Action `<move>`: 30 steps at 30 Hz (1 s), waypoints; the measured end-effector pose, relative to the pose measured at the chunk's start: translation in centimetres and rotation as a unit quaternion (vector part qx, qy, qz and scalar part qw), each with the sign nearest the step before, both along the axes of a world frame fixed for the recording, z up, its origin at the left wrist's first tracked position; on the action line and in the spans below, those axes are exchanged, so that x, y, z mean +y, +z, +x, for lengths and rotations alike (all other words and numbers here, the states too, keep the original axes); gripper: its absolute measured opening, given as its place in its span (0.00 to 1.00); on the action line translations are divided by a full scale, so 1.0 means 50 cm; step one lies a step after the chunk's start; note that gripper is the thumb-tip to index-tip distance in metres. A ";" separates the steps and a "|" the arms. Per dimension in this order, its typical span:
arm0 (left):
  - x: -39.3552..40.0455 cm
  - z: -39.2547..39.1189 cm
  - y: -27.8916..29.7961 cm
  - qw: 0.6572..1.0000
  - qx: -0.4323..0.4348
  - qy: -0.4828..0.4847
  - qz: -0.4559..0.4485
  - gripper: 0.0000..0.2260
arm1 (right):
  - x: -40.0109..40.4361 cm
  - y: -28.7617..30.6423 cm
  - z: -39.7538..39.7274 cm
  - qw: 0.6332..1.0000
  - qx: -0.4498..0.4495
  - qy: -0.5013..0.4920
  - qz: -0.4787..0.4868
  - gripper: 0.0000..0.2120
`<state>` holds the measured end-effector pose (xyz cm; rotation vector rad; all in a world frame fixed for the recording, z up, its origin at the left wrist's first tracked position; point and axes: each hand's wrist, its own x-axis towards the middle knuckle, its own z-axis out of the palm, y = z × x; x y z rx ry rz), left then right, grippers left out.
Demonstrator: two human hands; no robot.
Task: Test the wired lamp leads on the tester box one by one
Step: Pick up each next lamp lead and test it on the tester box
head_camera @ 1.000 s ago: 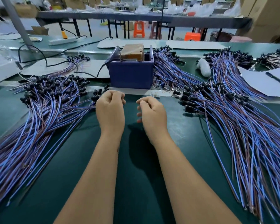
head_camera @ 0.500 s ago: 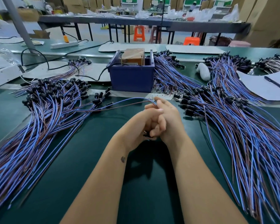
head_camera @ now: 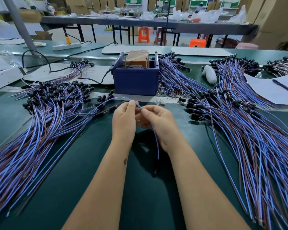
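1. Both hands meet over the green mat, just in front of the tester box (head_camera: 135, 78). The left hand (head_camera: 124, 121) pinches a single blue lead (head_camera: 155, 138) near the top of its arc, and the right hand (head_camera: 158, 123) pinches the same wire just beside it, so the two grips almost touch.
2. From the grips the lead goes two ways: to the left it arches toward the left pile of leads (head_camera: 45, 117), and below the right hand the free end hangs down to the mat.
3. A brown partner wire in the hands I cannot make out; the fingers hide it.
4. The step in hand seems to be preparing one lead for the box, which stands just beyond the fingertips.
5. To do it well, I would slide the fingers toward the bare ends, so only a short piece sticks out past each pinch; a long free end bends and misses the contact.
6. Keep the two conductors apart between the hands, one for each contact of the box.
7. Lift the lead clear of the left pile, because its black lamp holder may catch the neighbours.
8. After the test, the lead probably belongs in the right pile of leads (head_camera: 249, 130), well apart from the untested ones.
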<state>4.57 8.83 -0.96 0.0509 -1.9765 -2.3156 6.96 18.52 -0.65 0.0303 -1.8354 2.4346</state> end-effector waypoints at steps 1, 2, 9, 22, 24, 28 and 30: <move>0.003 0.003 0.003 1.000 0.006 -0.006 0.014 0.12 | -0.005 -0.001 0.000 1.000 -0.006 0.007 0.027 0.05; 0.005 0.005 0.005 1.000 0.011 -0.008 0.013 0.11 | -0.009 -0.004 0.000 0.999 -0.011 0.011 0.050 0.05; 0.001 0.012 0.014 0.995 -0.008 -0.094 0.017 0.09 | -0.010 -0.007 0.001 0.995 0.001 -0.024 0.094 0.08; 0.008 0.006 0.008 0.994 -0.018 -0.095 0.047 0.11 | -0.014 -0.015 -0.009 0.997 -0.012 -0.054 0.061 0.12; 0.010 0.007 0.003 0.995 -0.012 -0.089 0.038 0.09 | -0.015 -0.014 -0.009 0.997 -0.016 -0.056 0.044 0.11; 0.008 0.004 -0.005 0.999 0.007 -0.045 0.004 0.07 | -0.014 -0.017 -0.011 0.990 -0.003 -0.102 0.097 0.10; 0.005 0.000 -0.010 0.999 0.027 -0.008 -0.045 0.07 | -0.010 -0.018 -0.013 0.980 -0.004 -0.143 0.139 0.10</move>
